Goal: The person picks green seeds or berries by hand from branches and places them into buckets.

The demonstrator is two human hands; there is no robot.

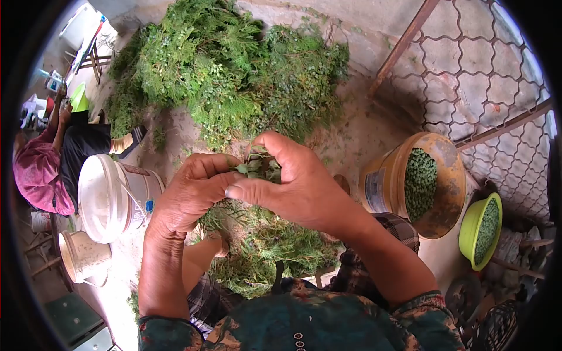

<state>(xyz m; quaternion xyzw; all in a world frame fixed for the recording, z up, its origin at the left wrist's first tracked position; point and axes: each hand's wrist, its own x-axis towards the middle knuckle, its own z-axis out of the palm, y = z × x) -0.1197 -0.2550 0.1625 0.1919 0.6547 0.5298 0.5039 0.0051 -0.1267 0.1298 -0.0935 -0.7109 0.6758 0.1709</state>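
Both my hands meet at the middle of the view around a small green sprig. My left hand has its thumb and fingers pressed together at the sprig's left side. My right hand curls round its right side, with the index finger above and the thumb below. Beyond my hands lies a large heap of green branches with small pale green cones. Beneath my hands and near my legs, more cut sprigs cover the ground.
At the right stand a yellow bucket and a lime green basin, both holding small green cones, beside a wire mesh panel. White bucket and smaller beige bucket are at the left. Another person sits at the far left.
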